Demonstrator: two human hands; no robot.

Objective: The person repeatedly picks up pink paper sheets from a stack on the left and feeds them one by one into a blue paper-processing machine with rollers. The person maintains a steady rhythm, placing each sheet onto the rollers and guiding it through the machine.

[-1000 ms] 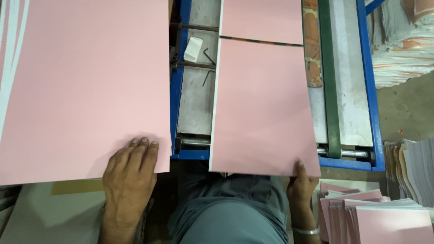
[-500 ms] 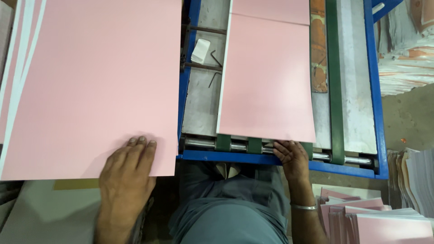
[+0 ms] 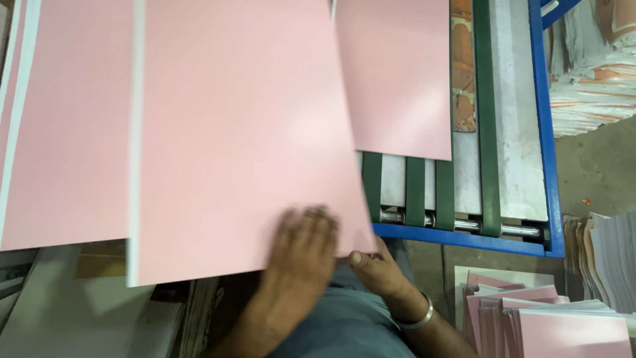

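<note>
A large pink sheet lies askew over the pink stack on the left and reaches across to the blue-framed conveyor. My left hand presses flat on its near edge. My right hand, with a metal bangle on the wrist, pinches the sheet's near right corner from below. Another pink sheet rides farther up on the green belts, away from me.
Piles of pink-covered booklets sit at the lower right, with white paper stacks beside them. More printed paper bundles lie at the upper right. Rollers show at the conveyor's near end.
The sheet on the belts has travelled away from me. My right hand left the conveyor end and took the corner of a sheet, which has slid right off the stack with my left hand.
</note>
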